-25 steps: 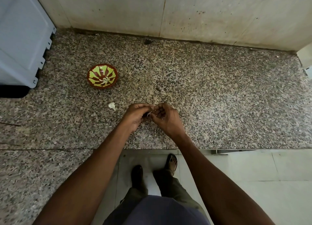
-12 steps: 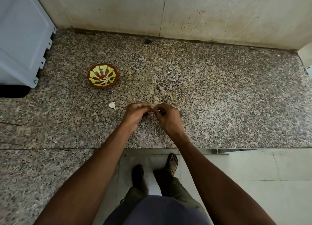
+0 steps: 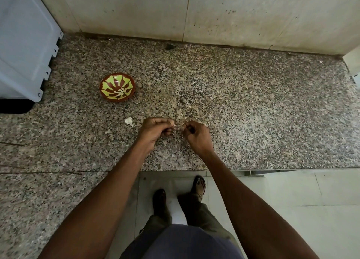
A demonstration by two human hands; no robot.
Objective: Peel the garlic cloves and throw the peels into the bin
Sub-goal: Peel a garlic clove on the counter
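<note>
My left hand point(image 3: 155, 131) and my right hand point(image 3: 196, 135) hover close together over the speckled granite counter point(image 3: 253, 112), fingers curled. A small pale garlic clove point(image 3: 174, 125) shows at my left fingertips, mostly hidden. My right fingertips are pinched just beside it, on a bit of thin peel as far as I can tell. One unpeeled white garlic clove point(image 3: 129, 121) lies on the counter just left of my left hand. A small red-brown bowl with a yellow-green pattern point(image 3: 117, 87) stands farther back left, with pale peeled cloves at its bottom.
A large white appliance point(image 3: 25, 44) stands at the left end of the counter. A tiled wall point(image 3: 194, 15) closes the back. The counter's front edge runs below my wrists, with my feet on the pale floor tiles point(image 3: 282, 200) beneath. No bin is in view.
My hands have drawn slightly apart, the right one moving right, so a small gap shows between the fingertips. The bowl and the loose clove have not moved.
</note>
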